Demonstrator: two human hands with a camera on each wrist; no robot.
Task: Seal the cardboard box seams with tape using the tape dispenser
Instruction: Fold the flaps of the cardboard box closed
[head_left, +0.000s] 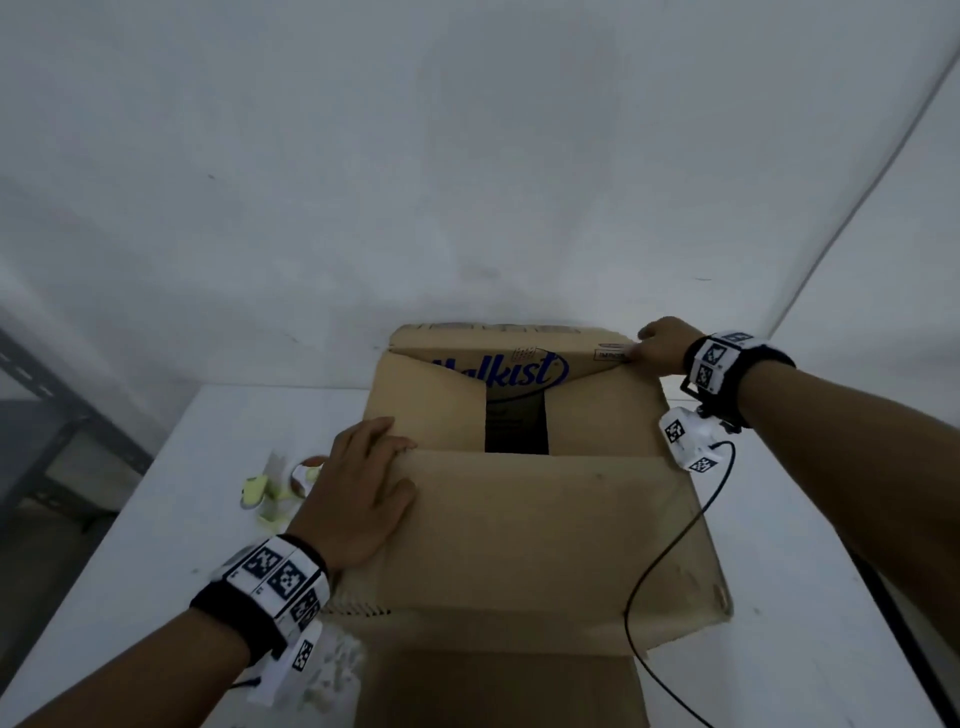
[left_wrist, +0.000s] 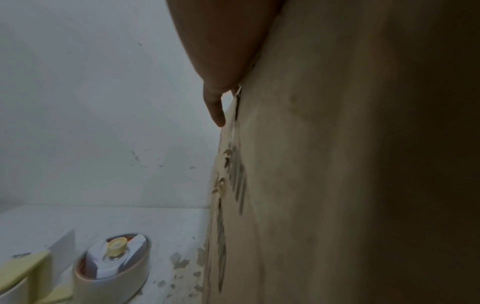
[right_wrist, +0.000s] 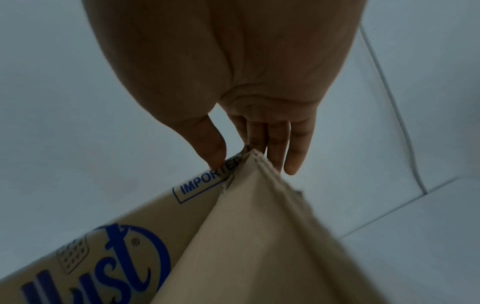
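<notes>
Flaps of the brown printed cardboard box (head_left: 524, 519) are being folded shut on the white counter (head_left: 156, 545). Left hand (head_left: 358, 493), fingers flat, is pressing the near flap down; right hand (head_left: 662, 345) is pinching the far-right flap corner between thumb and fingers (right_wrist: 275, 148). Yellow-and-white tape dispenser (head_left: 283, 488) is lying on the counter just left of the box, beside the left hand and well away from the right, so the left is nearer for picking it up.
</notes>
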